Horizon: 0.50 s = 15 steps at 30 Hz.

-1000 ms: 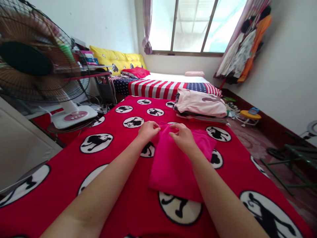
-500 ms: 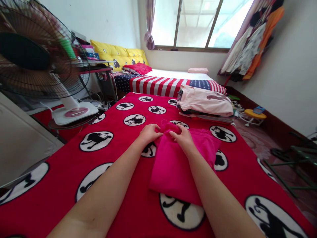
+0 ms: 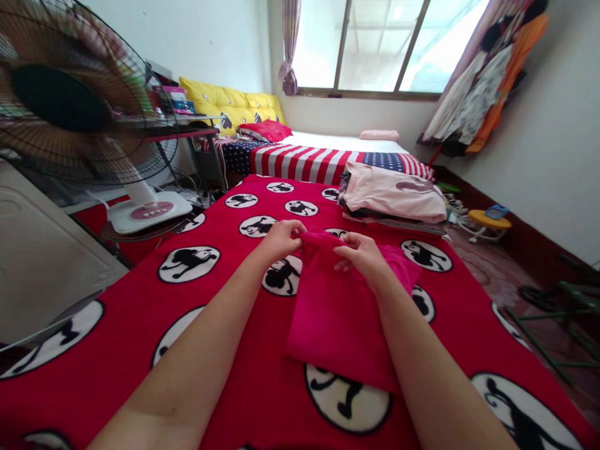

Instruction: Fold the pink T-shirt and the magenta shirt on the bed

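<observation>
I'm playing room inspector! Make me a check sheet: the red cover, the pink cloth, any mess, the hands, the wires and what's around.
Surface: red cover with dark animal figures in pale ovals.
Things in hand: pink cloth, lying on the cover, far edge pinched up.
Clutter: stack of folded clothes, far right on the cover.
Hands: left hand and right hand both pinch the cloth's far edge.
Cables: pale cable hanging by the desk; none seen on the cover.
Surroundings: fan at left, blades blurred; window ahead; hanging clothes and yellow stool at right.
</observation>
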### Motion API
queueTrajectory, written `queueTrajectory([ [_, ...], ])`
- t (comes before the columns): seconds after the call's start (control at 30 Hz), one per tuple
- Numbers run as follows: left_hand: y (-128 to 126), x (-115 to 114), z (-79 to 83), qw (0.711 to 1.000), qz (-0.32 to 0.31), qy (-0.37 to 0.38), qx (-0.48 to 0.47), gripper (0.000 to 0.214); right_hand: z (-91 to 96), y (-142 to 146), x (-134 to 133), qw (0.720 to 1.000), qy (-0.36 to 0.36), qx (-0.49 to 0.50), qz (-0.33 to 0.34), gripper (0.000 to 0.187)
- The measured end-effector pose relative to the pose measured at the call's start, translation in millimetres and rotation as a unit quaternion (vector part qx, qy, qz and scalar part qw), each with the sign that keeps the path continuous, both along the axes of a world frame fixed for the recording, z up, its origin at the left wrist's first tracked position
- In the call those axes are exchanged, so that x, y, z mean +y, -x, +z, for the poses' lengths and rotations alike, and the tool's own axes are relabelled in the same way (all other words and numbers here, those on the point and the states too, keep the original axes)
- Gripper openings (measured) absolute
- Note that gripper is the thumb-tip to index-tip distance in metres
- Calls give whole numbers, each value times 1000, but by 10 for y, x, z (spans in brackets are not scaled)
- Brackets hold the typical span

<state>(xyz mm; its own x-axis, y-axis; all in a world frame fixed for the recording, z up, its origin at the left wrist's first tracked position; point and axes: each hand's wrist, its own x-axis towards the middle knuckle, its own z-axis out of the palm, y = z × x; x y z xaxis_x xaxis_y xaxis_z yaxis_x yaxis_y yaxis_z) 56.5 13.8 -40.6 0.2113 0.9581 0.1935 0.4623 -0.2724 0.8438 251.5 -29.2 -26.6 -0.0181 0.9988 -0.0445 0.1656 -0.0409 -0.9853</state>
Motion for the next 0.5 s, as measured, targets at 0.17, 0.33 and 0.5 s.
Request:
queueTrajectory([
  [0.17,-84,-62,138,991,-71,-58,-93,14,215,-141,-107,994,-64,44,80,22],
  [0.33,-290,-210,144,935,-163,96,-300,64,309,-187,-155,981,-105,134,91,31],
  [0.5,-475,-302,77,864,-238,221,-386,62,337,-198,-148,973,-117,186,63,29],
])
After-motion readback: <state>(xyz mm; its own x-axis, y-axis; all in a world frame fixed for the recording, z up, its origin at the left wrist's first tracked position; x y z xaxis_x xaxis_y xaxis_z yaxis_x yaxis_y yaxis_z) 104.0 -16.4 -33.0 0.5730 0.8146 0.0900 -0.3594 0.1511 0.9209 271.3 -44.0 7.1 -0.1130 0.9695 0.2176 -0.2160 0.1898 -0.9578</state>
